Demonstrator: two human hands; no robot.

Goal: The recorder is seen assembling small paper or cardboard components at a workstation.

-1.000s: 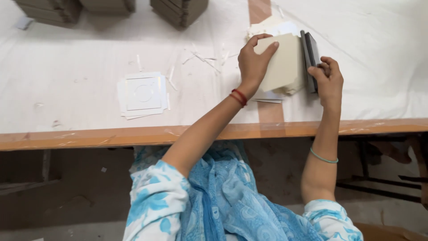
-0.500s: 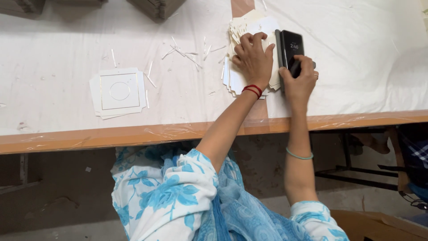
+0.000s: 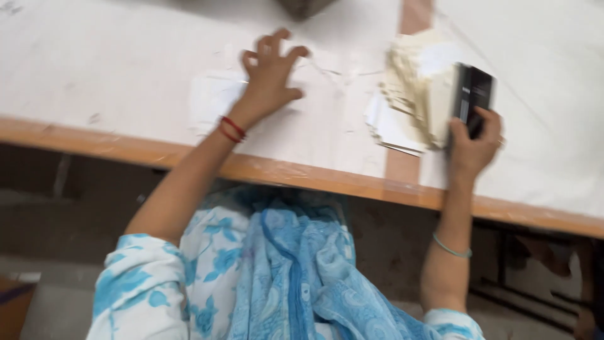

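Note:
My right hand (image 3: 473,140) grips a flat black block (image 3: 473,96) pressed against the side of a cream stack of card pieces (image 3: 420,87) standing on the white table (image 3: 113,69). More white cards (image 3: 391,127) lie flat under the stack. My left hand (image 3: 269,75) hovers with fingers spread over a white square card (image 3: 214,94) lying to the left, holding nothing. The picture is blurred by motion.
The table's wooden front edge (image 3: 302,175) runs across the view. A brown tape strip (image 3: 415,15) crosses the white cover. A dark stack (image 3: 303,6) sits at the far edge. Thin paper scraps lie near the left hand.
My left hand has left the card stack and swung left to the white square card. My right hand still holds the black block against the stack. The camera has shifted.

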